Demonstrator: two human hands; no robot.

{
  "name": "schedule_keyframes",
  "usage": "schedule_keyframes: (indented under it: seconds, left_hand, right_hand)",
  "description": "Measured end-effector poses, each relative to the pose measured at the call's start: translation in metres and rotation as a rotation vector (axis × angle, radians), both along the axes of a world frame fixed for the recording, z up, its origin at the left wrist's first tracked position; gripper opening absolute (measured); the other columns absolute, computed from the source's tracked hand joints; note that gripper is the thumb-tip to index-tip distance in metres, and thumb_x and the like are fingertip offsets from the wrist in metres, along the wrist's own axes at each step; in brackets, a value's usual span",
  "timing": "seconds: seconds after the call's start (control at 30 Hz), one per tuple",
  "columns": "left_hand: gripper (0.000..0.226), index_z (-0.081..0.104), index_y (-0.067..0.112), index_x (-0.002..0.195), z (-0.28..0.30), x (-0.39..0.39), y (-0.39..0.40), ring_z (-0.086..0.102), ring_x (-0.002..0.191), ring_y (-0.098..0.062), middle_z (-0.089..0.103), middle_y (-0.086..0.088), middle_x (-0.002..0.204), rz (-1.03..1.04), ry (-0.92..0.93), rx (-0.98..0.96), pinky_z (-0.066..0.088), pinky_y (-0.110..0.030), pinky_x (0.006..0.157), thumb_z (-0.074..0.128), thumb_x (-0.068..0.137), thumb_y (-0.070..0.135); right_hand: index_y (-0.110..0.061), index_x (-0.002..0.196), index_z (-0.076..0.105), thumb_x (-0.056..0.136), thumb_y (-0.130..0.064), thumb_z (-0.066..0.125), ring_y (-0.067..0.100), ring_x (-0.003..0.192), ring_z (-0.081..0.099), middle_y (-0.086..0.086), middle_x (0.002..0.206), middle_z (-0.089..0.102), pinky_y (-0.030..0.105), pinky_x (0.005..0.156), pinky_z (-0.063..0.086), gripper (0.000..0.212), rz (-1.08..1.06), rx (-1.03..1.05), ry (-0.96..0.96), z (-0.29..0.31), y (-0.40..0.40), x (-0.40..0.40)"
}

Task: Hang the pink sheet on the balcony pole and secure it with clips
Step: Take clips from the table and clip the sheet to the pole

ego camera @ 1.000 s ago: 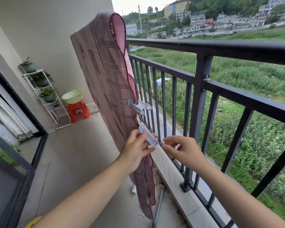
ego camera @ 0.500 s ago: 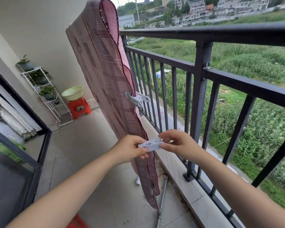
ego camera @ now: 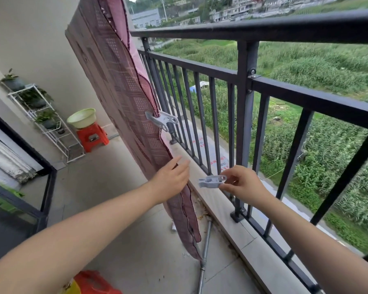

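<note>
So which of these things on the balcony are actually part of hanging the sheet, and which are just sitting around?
Part of the job:
pink sheet
clip on the sheet
loose clip pinched in the right hand
left hand at the sheet's edge

Just lying about:
green basin
red stool
plant rack
railing

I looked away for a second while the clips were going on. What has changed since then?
The loose clip passed from the left hand to the right hand, which now pinches it away from the sheet. The left hand let go and touches the sheet's edge. The upper clip stayed clamped.
</note>
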State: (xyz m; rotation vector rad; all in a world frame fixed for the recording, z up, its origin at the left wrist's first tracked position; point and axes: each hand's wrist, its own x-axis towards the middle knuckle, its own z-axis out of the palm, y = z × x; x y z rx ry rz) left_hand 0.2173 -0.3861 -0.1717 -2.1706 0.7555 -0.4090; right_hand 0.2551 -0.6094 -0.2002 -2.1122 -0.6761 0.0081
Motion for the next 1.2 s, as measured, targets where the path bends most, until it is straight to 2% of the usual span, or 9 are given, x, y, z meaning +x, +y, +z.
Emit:
schedule_keyframes:
  seconds: [0.07,0.2,0.37,0.53,0.67,0.8,0.9,1.03,1.2]
  left_hand:
    - [0.068,0.073,0.012,0.064,-0.001,0.009,0.001,0.070,0.078,-0.021,0.071,-0.002,0.064,-0.009,-0.039,0.013,0.036,-0.046,0.092,0.013,0.090,-0.008]
    - [0.065,0.063,0.014,0.041,-0.003,0.014,0.007,0.057,0.049,-0.017,0.054,0.001,0.041,-0.069,-0.083,0.047,0.036,-0.045,0.090,0.018,0.079,-0.015]
    - [0.038,0.059,0.015,0.041,-0.009,0.021,0.020,0.050,0.050,-0.017,0.050,0.002,0.043,-0.080,-0.020,0.077,0.034,-0.036,0.075,0.040,0.068,-0.003]
    - [0.025,0.052,0.019,0.045,-0.009,0.019,0.015,0.040,0.056,-0.018,0.048,0.002,0.045,-0.203,0.014,0.130,0.025,-0.030,0.059,0.057,0.061,0.001]
    - [0.027,0.052,0.020,0.046,-0.004,0.019,0.007,0.046,0.052,-0.017,0.050,0.004,0.046,-0.255,0.015,0.086,0.023,-0.028,0.057,0.047,0.066,0.003]
    - [0.025,0.050,0.019,0.047,-0.003,0.021,0.005,0.031,0.061,-0.017,0.048,0.002,0.047,-0.261,0.019,0.051,0.021,-0.028,0.056,0.048,0.065,0.002]
    - [0.024,0.050,0.020,0.047,-0.005,0.023,0.006,0.035,0.060,-0.018,0.049,0.003,0.048,-0.259,0.033,0.054,0.021,-0.028,0.057,0.049,0.064,0.003]
    - [0.025,0.051,0.020,0.046,-0.005,0.024,0.006,0.048,0.050,-0.016,0.050,0.004,0.048,-0.247,0.069,0.037,0.022,-0.027,0.058,0.048,0.064,0.003]
    - [0.025,0.057,0.020,0.054,-0.012,0.023,0.000,0.054,0.049,-0.018,0.053,0.003,0.048,-0.253,0.078,-0.042,0.026,-0.028,0.063,0.044,0.065,0.002]
  right_hand:
    - [-0.004,0.092,0.067,0.074,-0.012,0.070,0.010,0.065,0.049,-0.004,0.071,0.050,0.021,0.065,0.040,0.021,-0.006,-0.003,-0.029,-0.007,-0.002,-0.002]
    - [-0.001,0.090,0.068,0.072,-0.009,0.072,0.019,0.070,0.054,0.009,0.075,0.058,0.028,0.066,0.043,0.020,-0.028,0.038,-0.062,-0.024,0.000,-0.008]
    - [0.001,0.084,0.069,0.071,-0.010,0.072,0.027,0.072,0.061,0.019,0.078,0.065,0.024,0.064,0.042,0.018,-0.015,0.020,-0.125,-0.035,0.012,-0.010]
    - [-0.002,0.076,0.067,0.068,-0.014,0.062,0.028,0.055,0.062,0.016,0.065,0.062,0.026,0.053,0.042,0.015,0.028,0.004,-0.217,-0.043,0.040,-0.015]
    - [-0.004,0.074,0.065,0.069,-0.013,0.063,0.029,0.051,0.061,0.014,0.063,0.061,0.030,0.048,0.046,0.011,0.035,0.051,-0.199,-0.055,0.061,-0.017]
    - [-0.004,0.074,0.065,0.074,-0.025,0.048,0.029,0.051,0.060,0.015,0.063,0.059,0.031,0.043,0.046,0.027,-0.004,0.100,-0.182,-0.063,0.075,-0.019]
    - [0.000,0.083,0.063,0.074,-0.022,0.055,0.033,0.065,0.061,0.019,0.076,0.059,0.038,0.057,0.052,0.025,-0.030,0.095,-0.094,-0.072,0.084,-0.020]
    - [0.000,0.101,0.059,0.076,-0.012,0.063,0.033,0.087,0.058,0.020,0.095,0.057,0.041,0.076,0.050,0.028,-0.090,0.087,-0.027,-0.080,0.090,-0.023]
    - [-0.005,0.128,0.041,0.077,-0.032,0.061,0.026,0.118,0.047,0.015,0.127,0.050,0.033,0.100,0.036,0.061,-0.125,0.010,0.074,-0.087,0.073,-0.026]
